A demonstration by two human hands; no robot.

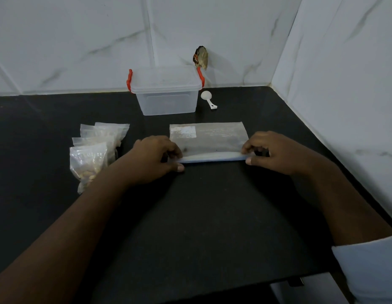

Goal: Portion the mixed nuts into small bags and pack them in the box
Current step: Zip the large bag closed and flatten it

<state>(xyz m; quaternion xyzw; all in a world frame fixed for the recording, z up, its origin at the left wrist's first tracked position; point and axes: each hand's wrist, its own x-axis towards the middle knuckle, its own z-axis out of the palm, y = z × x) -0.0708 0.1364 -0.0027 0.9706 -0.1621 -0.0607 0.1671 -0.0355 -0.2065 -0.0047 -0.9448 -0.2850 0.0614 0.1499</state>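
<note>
Head: hands [156,154] [276,152] on large bag [212,138]

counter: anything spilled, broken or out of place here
Nothing spilled on the counter. One oddity: a ragged dark patch on the wall tile behind the box, like a chip or hole; I cannot tell which.

A: Clothing?
B: On right arm [344,205]: pale bluish-white sleeve [370,268], wide plain cuff, forearm bare below it.
A: And left arm [80,216]?
B: Bare to the frame edge. Thumbnails short on left hand [156,160], right hand [276,152].
</note>
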